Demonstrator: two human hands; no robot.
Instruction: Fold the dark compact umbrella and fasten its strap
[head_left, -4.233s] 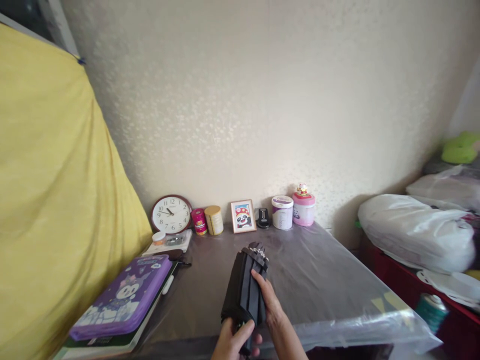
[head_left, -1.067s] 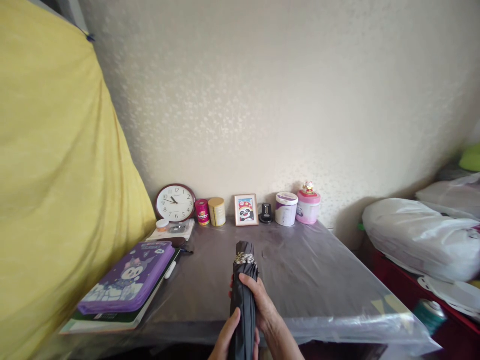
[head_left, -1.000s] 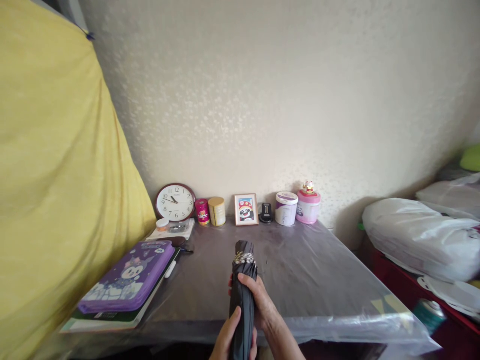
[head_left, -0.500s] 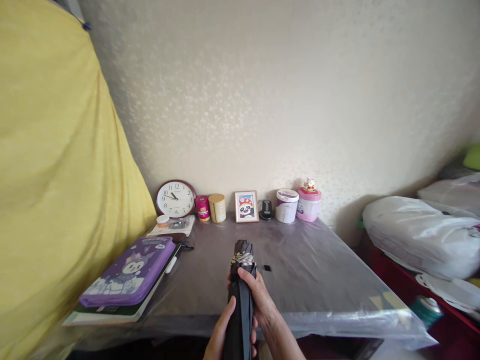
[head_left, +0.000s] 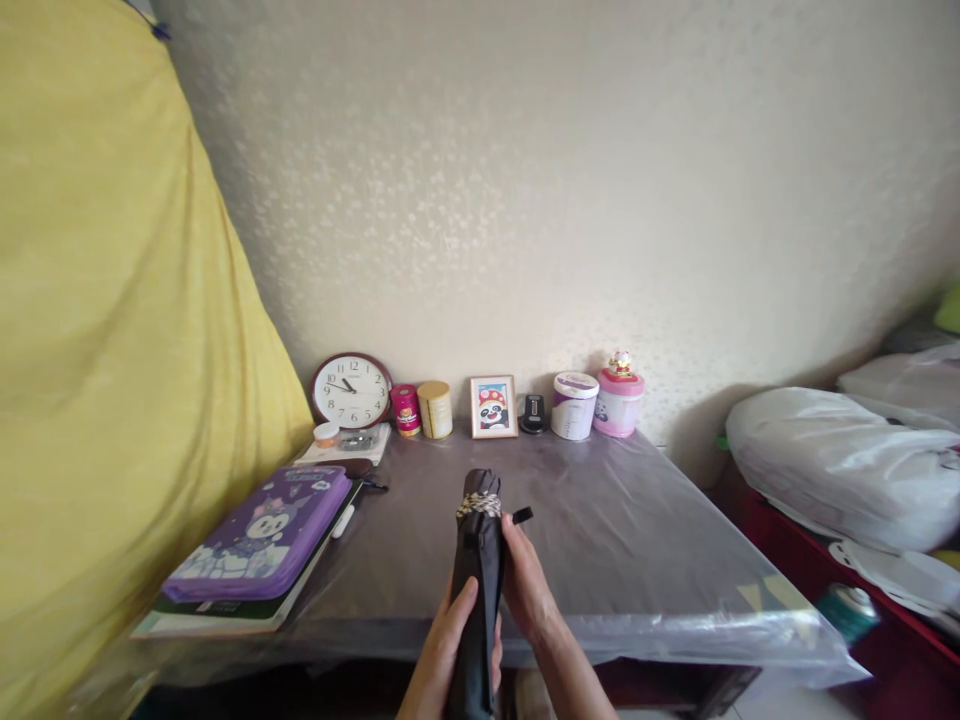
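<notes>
A folded black umbrella (head_left: 477, 560) points away from me over the near edge of a table (head_left: 615, 540) covered in clear plastic. My left hand (head_left: 444, 655) is wrapped round its lower part. My right hand (head_left: 525, 590) holds its right side near the top, and the fingertips pinch the small black closing strap (head_left: 522, 516) that sticks out beside the patterned band.
Along the wall stand a round clock (head_left: 352, 390), two small tins (head_left: 421, 410), a panda picture frame (head_left: 493, 407) and two tubs (head_left: 596, 404). A purple case (head_left: 259, 535) lies on books at the left. Yellow cloth (head_left: 112, 400) hangs at left, white bags (head_left: 840, 470) at right.
The loosely gathered umbrella has been rolled tight. In the last half second my right hand slid up to the strap, which now sticks out to the right.
</notes>
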